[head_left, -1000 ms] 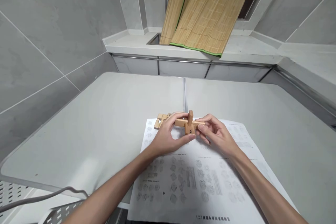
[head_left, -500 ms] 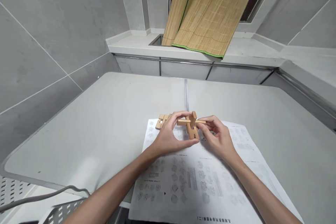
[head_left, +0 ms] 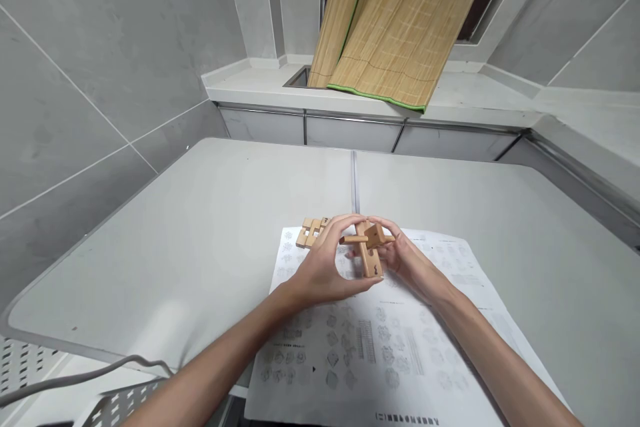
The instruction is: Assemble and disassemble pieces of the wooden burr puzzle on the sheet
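Note:
Several interlocked pieces of a wooden burr puzzle [head_left: 371, 261] are held above the printed sheet. My left hand [head_left: 325, 267] grips the numbered piece between thumb at its near end and fingers at its far end. My right hand [head_left: 400, 252] closes round the right side of the puzzle, its fingertips partly hidden behind the wood. One piece lies crosswise and another stands tilted at the middle. Loose wooden puzzle pieces [head_left: 311, 232] lie beyond my left hand, at the sheet's upper left corner, partly covered by that hand.
The printed sheet [head_left: 360, 360], covered with small diagrams, lies on the white table [head_left: 215, 213]. A seam [head_left: 355, 180] runs across the tabletop. Behind it are a ledge and a hanging bamboo mat [head_left: 395, 33]. A grey cable [head_left: 100, 370] lies at the lower left.
The puzzle has turned and come slightly nearer. The tilted middle piece now shows a broad face. My right hand has moved from pinching the crosswise piece to reaching round the puzzle's far side.

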The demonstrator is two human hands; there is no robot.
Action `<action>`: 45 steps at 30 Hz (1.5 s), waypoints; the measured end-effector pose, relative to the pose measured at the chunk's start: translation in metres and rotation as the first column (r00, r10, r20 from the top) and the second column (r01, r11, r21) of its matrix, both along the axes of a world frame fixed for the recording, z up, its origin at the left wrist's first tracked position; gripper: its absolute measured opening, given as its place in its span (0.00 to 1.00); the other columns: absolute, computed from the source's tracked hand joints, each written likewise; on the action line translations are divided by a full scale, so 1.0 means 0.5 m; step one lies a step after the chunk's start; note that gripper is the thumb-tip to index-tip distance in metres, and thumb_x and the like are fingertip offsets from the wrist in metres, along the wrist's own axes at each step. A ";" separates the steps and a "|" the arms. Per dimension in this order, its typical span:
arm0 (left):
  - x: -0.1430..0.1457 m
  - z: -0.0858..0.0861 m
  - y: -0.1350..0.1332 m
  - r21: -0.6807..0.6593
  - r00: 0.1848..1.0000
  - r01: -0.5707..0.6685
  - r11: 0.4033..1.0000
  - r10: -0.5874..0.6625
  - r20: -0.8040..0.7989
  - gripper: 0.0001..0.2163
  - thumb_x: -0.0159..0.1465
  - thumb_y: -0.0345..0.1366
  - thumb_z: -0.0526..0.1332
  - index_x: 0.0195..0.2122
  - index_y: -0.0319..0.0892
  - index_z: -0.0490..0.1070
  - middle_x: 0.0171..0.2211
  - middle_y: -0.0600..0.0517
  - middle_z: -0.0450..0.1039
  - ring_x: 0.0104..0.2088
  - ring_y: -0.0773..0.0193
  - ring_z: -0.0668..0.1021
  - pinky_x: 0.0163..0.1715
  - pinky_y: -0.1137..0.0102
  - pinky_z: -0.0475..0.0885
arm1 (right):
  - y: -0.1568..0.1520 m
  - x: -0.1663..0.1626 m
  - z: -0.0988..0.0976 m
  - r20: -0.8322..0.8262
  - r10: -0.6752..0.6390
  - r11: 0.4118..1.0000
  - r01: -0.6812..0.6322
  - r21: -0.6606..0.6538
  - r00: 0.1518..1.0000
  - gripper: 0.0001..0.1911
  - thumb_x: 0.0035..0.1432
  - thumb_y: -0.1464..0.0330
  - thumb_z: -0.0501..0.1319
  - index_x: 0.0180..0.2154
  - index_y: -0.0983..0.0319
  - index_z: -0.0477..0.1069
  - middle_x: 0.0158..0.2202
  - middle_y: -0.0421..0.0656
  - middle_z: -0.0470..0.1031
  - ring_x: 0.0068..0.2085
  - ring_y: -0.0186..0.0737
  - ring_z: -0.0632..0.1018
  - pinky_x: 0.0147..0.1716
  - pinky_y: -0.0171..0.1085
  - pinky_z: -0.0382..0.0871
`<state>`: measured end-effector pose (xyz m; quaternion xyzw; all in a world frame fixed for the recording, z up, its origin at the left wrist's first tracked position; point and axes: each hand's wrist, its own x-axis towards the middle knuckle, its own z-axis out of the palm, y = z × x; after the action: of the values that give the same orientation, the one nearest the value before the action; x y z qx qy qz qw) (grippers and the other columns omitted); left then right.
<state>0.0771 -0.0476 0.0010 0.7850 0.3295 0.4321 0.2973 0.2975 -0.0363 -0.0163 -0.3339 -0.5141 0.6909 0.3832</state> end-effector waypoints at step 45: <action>0.003 -0.007 0.001 -0.420 0.975 0.003 0.908 0.091 0.203 0.37 0.54 0.38 0.79 0.63 0.51 0.64 0.63 0.41 0.71 0.65 0.45 0.75 0.67 0.41 0.70 | 0.005 -0.010 -0.014 0.371 -0.463 0.815 0.223 0.534 0.805 0.17 0.72 0.52 0.60 0.41 0.57 0.79 0.36 0.44 0.82 0.38 0.47 0.79 0.41 0.41 0.72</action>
<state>0.0786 -0.0469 -0.0025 0.6434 0.3973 0.4417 0.4827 0.2927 -0.0339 -0.0233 -0.4841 -0.6718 0.3567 0.4326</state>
